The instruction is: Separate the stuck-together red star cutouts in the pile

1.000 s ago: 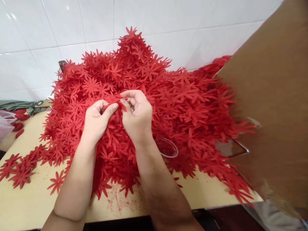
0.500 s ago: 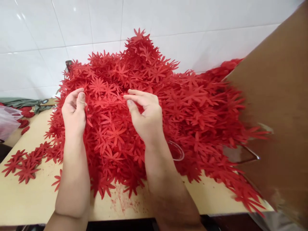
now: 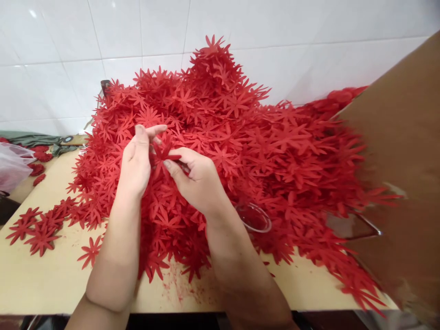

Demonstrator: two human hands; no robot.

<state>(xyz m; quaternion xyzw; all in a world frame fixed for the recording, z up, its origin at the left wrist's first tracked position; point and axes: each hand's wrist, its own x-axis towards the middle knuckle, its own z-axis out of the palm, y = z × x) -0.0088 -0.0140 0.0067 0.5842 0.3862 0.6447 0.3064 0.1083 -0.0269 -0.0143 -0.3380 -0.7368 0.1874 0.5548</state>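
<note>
A big heap of red paper flower cut-outs (image 3: 240, 137) covers the pale wooden table (image 3: 41, 279) against a white tiled wall. Both of my hands meet over the front left of the heap. My left hand (image 3: 137, 160) has its thumb and fingers pinched on a red flower cut-out (image 3: 161, 153). My right hand (image 3: 195, 176) pinches the same flower from the right, its other fingers curled. My forearms reach in from the bottom edge.
A clear plastic cup rim (image 3: 254, 217) pokes from the heap by my right wrist. A brown cardboard sheet (image 3: 402, 160) leans at the right. Loose flowers (image 3: 37, 229) lie at the table's left; a pink plastic bag (image 3: 12, 167) and grey cloth (image 3: 37, 139) sit far left.
My hands were together a second ago, then spread apart with the left going out to the heap's left side. Now they have come back together on one flower.
</note>
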